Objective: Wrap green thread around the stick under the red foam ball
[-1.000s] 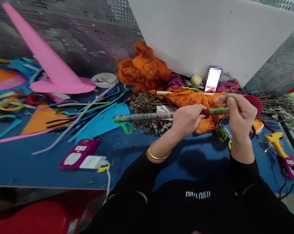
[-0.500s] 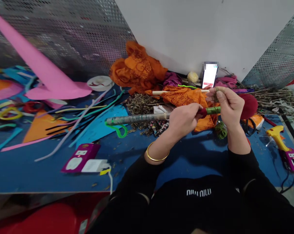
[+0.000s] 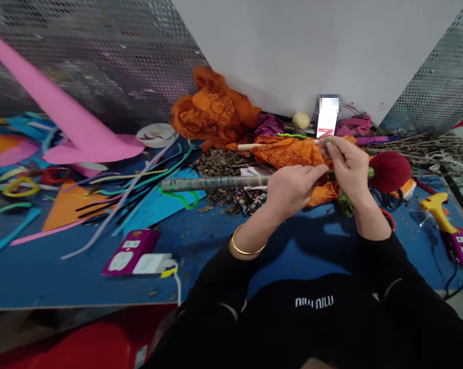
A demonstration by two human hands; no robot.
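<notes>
Far L: pink foam sheet [image 3: 62, 123] on blue counter [image 3: 81, 277], purple power strip [image 3: 129, 251] at its 5 o'clock. Mid: wrapped stick [image 3: 216, 183] held level above counter, free end pointing to 9 o'clock. L hand [image 3: 293, 189] clenched round it. R hand [image 3: 346, 161], at 2 o'clock of L, pinches stick's green-wrapped part. Red ball [image 3: 388, 171] caps the 3 o'clock end. Yellow glue gun [image 3: 437, 210] lies at ball's 4 o'clock.

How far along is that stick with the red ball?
Done: the red ball caps the stick, green wrap beside it. In hand: the left hand grips the stick, the right hand pinches a thin strand. Left: the long greyish stretch lacks green.
</notes>
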